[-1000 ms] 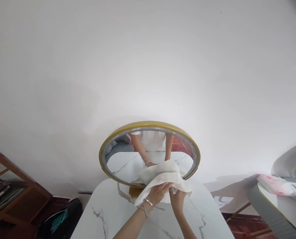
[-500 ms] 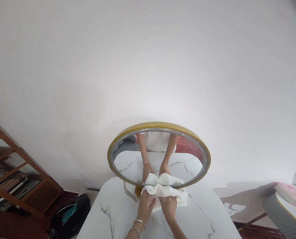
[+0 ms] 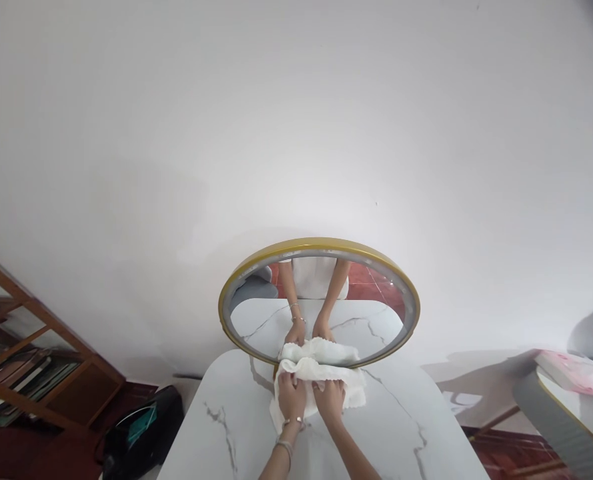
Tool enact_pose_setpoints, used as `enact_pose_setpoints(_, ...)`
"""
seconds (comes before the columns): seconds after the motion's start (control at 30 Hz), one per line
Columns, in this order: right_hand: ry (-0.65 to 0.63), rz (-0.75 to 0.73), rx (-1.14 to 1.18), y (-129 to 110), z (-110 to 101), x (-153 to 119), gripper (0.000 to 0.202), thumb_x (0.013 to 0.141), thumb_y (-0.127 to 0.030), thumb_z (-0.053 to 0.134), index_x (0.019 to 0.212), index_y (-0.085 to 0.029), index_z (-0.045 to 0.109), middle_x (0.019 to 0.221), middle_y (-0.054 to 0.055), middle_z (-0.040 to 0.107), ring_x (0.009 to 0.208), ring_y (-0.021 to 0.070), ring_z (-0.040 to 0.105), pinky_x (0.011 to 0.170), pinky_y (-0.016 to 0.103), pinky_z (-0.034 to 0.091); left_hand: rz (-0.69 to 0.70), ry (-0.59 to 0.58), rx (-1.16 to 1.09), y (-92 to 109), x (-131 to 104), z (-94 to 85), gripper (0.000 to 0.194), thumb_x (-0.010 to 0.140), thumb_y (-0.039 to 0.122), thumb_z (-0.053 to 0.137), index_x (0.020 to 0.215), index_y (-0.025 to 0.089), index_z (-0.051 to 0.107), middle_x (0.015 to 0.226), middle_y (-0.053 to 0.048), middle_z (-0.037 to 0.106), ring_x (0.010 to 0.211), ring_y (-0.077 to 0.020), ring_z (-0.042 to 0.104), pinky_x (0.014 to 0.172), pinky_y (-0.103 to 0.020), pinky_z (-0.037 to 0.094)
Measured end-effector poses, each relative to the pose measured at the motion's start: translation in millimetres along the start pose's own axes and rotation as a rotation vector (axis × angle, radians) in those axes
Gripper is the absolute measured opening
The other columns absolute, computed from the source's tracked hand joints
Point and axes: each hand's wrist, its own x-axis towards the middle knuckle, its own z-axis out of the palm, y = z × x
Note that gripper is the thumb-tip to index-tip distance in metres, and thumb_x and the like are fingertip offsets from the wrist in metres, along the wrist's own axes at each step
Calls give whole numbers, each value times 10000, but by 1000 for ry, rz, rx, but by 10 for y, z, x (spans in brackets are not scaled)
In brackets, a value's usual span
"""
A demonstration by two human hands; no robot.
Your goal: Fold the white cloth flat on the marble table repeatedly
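A white cloth (image 3: 354, 390) lies bunched on the marble-patterned white table (image 3: 386, 440), against the lower rim of a round gold-framed mirror (image 3: 321, 243). My left hand (image 3: 292, 398), with bracelets at the wrist, has its fingers curled into the cloth's left part. Close beside it on the right, my right hand (image 3: 330, 400) grips the cloth's middle with bent fingers. Both forearms reach up from the bottom edge. The mirror shows the reflected arms, cloth and tabletop. The cloth covers part of the mirror's base.
On the left stand a wooden shelf (image 3: 41, 333) with books or papers and a black bag (image 3: 144, 433) holding something teal. A pink-and-white package (image 3: 576, 373) rests on another table (image 3: 551, 407) at the right. Behind the mirror rises a white wall (image 3: 296, 133).
The cloth has shifted a little left and now covers more of the mirror's base. My left hand's fingers are more curled into it. The view has shifted slightly.
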Motion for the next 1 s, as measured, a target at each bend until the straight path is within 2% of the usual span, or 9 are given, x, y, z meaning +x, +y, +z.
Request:
enact_pose_setpoints(0.17, 38, -82, 90, -285, 69, -121, 299, 756, -319, 525, 927, -126, 676, 956, 163, 690, 996, 328, 605, 924, 461, 417, 71, 147, -178, 50, 104, -196, 226, 772, 254, 465, 952, 184, 584, 1012, -86, 515, 958, -228, 579, 846, -361, 480)
enact_pose_setpoints(0.3, 182, -196, 229, -544, -37, -160, 333, 841, -372, 436, 923, -131, 651, 935, 167, 680, 962, 319, 602, 926, 494, 414, 192, 281, -365, 282, 215, -414, 220, 792, 286, 464, 961, 195, 572, 1072, -89, 462, 999, -227, 537, 874, -380, 468)
enact_pose_setpoints(0.4, 412, -320, 366, -792, -312, -83, 331, 888, -401, 402, 970, -155, 607, 1013, 161, 648, 1046, 314, 557, 948, 551, 389, 304, 365, -482, 593, 284, -650, 189, 807, 333, 509, 924, 201, 577, 1080, -83, 433, 979, -219, 518, 849, -371, 474)
enact_pose_setpoints(0.5, 583, -427, 405, -1053, -739, 70, 305, 895, -359, 415, 1091, -161, 540, 1162, 174, 563, 1221, 319, 426, 970, 589, 359, 416, 400, -466, 998, 338, -917, 157, 824, 318, 522, 917, 203, 574, 1099, -78, 409, 1029, -215, 483, 898, -370, 449)
enact_pose_setpoints(0.63, 737, -460, 411, -1301, -1375, 318, 398, 874, -352, 455, 1216, -148, 455, 1291, 203, 418, 1315, 351, 274, 983, 624, 321, 679, 408, -420, 1596, 384, -1198, 105, 837, 247, 523, 912, 204, 583, 1147, -85, 388, 1103, -216, 439, 923, -357, 427)
enact_pose_setpoints(0.77, 841, -483, 414, -1473, -1879, 543, 472, 870, -349, 462, 1291, -147, 396, 1348, 221, 332, 1322, 371, 244, 981, 646, 296, 846, 442, -397, 2074, 454, -1379, 90, 840, 207, 546, 915, 203, 594, 1145, -87, 400, 1111, -211, 433, 875, -336, 439)
enact_pose_setpoints(0.87, 862, -589, 383, -1652, -2066, 639, 468, 866, -345, 477, 1283, -142, 412, 1368, 220, 312, 1345, 380, 202, 998, 657, 272, 840, 547, -451, 2214, 546, -1518, 74, 857, 199, 536, 913, 198, 584, 1123, -81, 415, 1103, -198, 455, 903, -347, 422)
enact_pose_setpoints(0.93, 826, -710, 329, -1782, -2079, 659, 435, 865, -335, 493, 1254, -143, 453, 1367, 208, 344, 1353, 366, 217, 1018, 630, 285, 794, 631, -495, 2177, 619, -1614, 76, 862, 204, 539, 932, 193, 565, 1117, -79, 423, 1120, -196, 451, 938, -360, 405)
enact_pose_setpoints(1.0, 740, -850, 261, -1883, -2005, 655, 384, 875, -312, 487, 1228, -162, 497, 1384, 185, 376, 1351, 330, 270, 1015, 552, 352, 727, 699, -516, 2051, 690, -1688, 107, 852, 205, 555, 958, 189, 544, 1113, -77, 431, 1131, -196, 442, 965, -372, 385)
